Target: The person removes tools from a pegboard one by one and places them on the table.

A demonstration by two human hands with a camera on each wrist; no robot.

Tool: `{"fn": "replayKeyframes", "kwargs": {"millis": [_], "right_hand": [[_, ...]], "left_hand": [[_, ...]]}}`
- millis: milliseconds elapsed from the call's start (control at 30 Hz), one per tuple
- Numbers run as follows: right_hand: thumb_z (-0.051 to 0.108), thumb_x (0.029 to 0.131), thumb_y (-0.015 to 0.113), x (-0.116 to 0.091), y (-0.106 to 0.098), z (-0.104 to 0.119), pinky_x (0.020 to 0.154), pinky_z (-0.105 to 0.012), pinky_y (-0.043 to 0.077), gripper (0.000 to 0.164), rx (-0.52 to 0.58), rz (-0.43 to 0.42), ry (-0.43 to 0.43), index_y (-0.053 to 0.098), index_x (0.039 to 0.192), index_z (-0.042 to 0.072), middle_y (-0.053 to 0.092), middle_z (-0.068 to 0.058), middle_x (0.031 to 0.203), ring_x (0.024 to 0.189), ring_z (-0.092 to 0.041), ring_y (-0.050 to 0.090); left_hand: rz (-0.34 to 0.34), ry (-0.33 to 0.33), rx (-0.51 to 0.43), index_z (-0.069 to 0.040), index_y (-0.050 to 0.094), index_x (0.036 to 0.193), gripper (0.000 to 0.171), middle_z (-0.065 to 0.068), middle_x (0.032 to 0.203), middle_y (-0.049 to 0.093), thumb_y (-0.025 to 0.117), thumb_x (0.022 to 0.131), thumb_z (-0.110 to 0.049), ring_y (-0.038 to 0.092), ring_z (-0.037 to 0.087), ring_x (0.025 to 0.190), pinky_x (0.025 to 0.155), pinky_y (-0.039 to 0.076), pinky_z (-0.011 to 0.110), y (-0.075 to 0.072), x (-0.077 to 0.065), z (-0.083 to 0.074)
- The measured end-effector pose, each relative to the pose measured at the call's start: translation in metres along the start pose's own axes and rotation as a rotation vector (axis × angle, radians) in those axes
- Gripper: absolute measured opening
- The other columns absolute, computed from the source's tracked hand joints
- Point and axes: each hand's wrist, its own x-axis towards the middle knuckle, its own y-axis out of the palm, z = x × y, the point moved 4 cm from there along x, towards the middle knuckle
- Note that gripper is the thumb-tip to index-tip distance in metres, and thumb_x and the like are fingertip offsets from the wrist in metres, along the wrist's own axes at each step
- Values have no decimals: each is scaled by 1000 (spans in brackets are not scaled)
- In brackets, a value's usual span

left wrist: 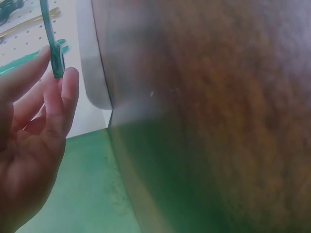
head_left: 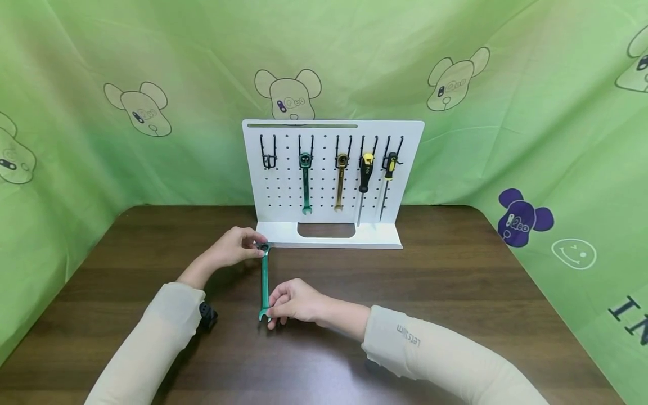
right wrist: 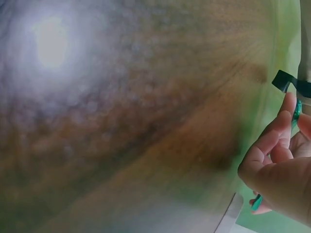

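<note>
A green combination wrench (head_left: pixel 265 278) is held by both hands in front of the pegboard's left end. My left hand (head_left: pixel 234 246) pinches its ring end between thumb and fingers, close to the board's base. The open-jaw end is pinched by my right hand (head_left: pixel 296 301), nearer to me. In the left wrist view, the wrench (left wrist: pixel 49 29) meets the left thumb and fingertips (left wrist: pixel 71 76). The right wrist view shows the right hand (right wrist: pixel 277 162) with bits of green wrench (right wrist: pixel 256 203) past its fingers, the rest hidden.
On the white pegboard (head_left: pixel 324 140) hang another green wrench (head_left: pixel 306 185), a golden wrench (head_left: pixel 340 185), a large screwdriver (head_left: pixel 364 175) and a smaller one (head_left: pixel 390 166). A black wire hook (head_left: pixel 269 162) stands at its left. Below is the brown wooden table (head_left: pixel 455 281); a green curtain (head_left: pixel 202 112) surrounds it.
</note>
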Motion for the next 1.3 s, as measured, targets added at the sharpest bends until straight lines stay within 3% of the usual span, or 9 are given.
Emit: {"fn": "replayKeyframes", "kwargs": {"millis": [300, 667, 933, 1300], "right_hand": [[0, 87, 66, 1, 0, -2, 52, -19, 34, 3, -20, 27, 45, 63, 88, -1, 74, -22, 77, 55, -7, 56], [-1, 89, 64, 2, 0, -6, 48, -18, 42, 9, 26, 50, 98, 60, 83, 4, 73, -23, 73, 46, -7, 58], [-1, 88, 64, 3, -1, -8, 48, -17, 37, 10, -28, 62, 117, 58, 83, 7, 73, -22, 74, 45, -6, 60], [-3, 89, 62, 6, -2, -10, 50, -19, 44, 5, -9, 87, 129, 60, 91, 0, 71, -13, 67, 47, -9, 63]], "left_hand": [[28, 2, 78, 4, 70, 112, 27, 16, 102, 71, 74, 88, -7, 62, 17, 81, 67, 52, 27, 8, 1, 1], [72, -4, 173, 5, 71, 113, 27, 19, 109, 72, 73, 88, -7, 64, 18, 81, 66, 55, 27, 12, 2, -3], [69, -11, 181, 5, 71, 112, 26, 18, 105, 72, 74, 88, -6, 63, 17, 79, 65, 55, 26, 15, 3, -6], [65, 9, 214, 5, 72, 108, 24, 18, 104, 72, 75, 86, -3, 64, 19, 82, 69, 56, 29, 18, 7, -3]]}}
